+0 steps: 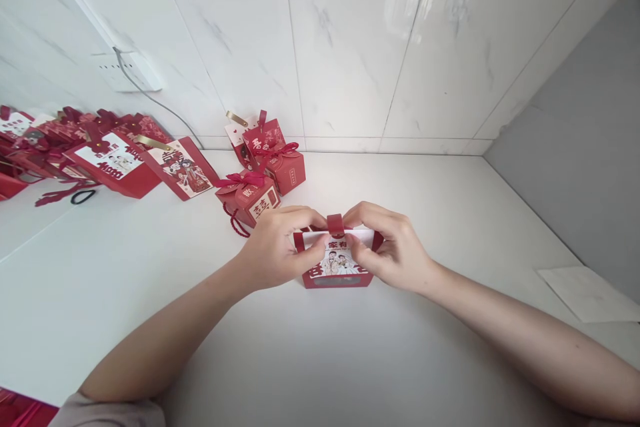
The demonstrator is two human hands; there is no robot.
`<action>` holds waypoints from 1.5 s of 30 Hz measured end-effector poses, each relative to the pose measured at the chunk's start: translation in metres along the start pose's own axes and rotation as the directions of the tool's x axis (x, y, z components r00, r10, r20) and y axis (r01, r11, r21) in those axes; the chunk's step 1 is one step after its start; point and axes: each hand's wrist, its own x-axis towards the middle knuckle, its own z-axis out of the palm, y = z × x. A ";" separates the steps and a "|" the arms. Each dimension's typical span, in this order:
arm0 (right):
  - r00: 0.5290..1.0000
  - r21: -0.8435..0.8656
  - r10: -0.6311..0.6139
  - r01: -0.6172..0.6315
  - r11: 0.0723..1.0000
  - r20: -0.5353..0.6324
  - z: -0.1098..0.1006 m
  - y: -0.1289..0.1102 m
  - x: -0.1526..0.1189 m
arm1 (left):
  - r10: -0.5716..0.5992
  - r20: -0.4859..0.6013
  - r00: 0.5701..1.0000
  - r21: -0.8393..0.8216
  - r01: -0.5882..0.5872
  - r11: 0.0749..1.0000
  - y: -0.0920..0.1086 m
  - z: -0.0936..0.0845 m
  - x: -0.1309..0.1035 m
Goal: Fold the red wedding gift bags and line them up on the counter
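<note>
A red gift box (339, 265) with a white printed front, a cartoon couple and a window low down stands upright on the white table. A red strap handle (335, 224) rises in a loop from its top. My left hand (285, 243) pinches the box's top edge left of the handle, thumb on the front and fingers behind. On the right side of the handle, my right hand (390, 243) grips the same edge in a like way. The fingertips behind the box are partly hidden.
Several red boxes with ribbons (250, 197) stand behind my left hand. More red gift bags (120, 160) line the wall at the left, near a black loop (83, 197). A cable runs from a wall socket (130, 72). A white sheet (590, 293) lies at the right.
</note>
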 end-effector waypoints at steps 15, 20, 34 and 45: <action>0.999 0.106 -0.021 0.016 0.994 0.042 -0.009 0.003 0.003 | -0.051 0.087 0.995 -0.049 0.055 0.997 -0.005 0.001 0.002; 0.992 0.144 -0.124 0.128 0.981 -0.035 -0.008 0.006 0.002 | -0.093 0.035 0.995 -0.158 0.098 0.983 -0.005 0.014 0.001; 0.995 0.050 -0.025 0.030 0.998 -0.101 -0.004 0.010 -0.001 | 0.100 -0.152 0.983 0.043 -0.095 0.995 -0.017 0.022 -0.002; 0.982 0.037 -0.175 0.178 0.983 -0.068 -0.003 0.011 0.000 | 0.050 -0.166 0.985 0.000 -0.050 0.999 -0.015 0.022 -0.002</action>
